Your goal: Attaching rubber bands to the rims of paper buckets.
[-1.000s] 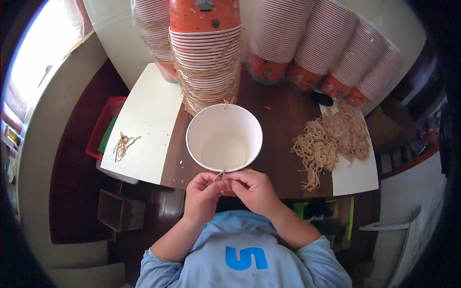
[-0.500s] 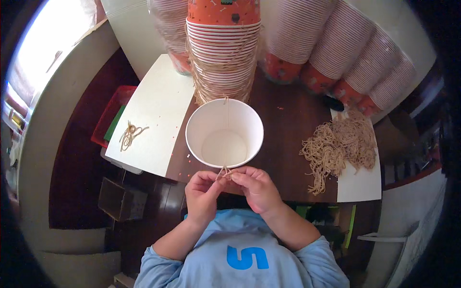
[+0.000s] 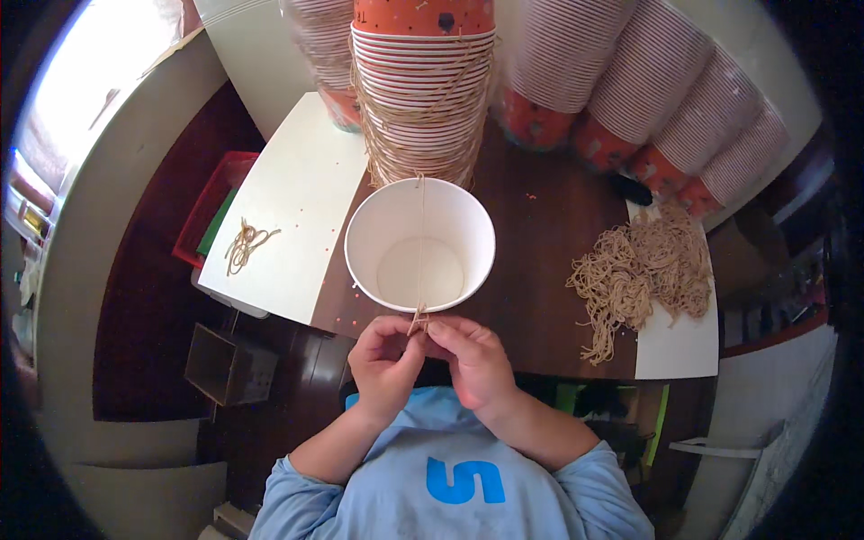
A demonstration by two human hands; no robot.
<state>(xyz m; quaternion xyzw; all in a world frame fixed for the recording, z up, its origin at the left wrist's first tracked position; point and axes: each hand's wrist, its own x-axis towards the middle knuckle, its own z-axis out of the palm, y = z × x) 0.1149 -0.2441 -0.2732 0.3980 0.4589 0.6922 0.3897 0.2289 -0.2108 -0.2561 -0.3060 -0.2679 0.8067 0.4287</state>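
A white paper bucket (image 3: 373, 236) stands at the table's near edge, its open mouth facing me. A thin tan string (image 3: 422, 220) runs across the mouth from the far rim to the near rim. Just outside that near rim, my left hand (image 3: 382, 367) pinches the string end between thumb and fingers. My right hand (image 3: 475, 362) meets it there, thumb and forefinger closed on the same string. A small loop or knot shows between the fingertips; its exact form is too small to tell.
Behind the bucket rises a tall stack of nested buckets (image 3: 423, 81) draped with strings. More wrapped bucket stacks (image 3: 648, 81) lean at the back right. A tangled heap of strings (image 3: 643, 270) lies at right, a few strings (image 3: 247, 245) at left. A bin (image 3: 231, 363) stands below left.
The string across the bucket now looks straighter, and the loop at my fingertips is narrower. Both hands stay pinched at the near rim. The whole view has shifted slightly.
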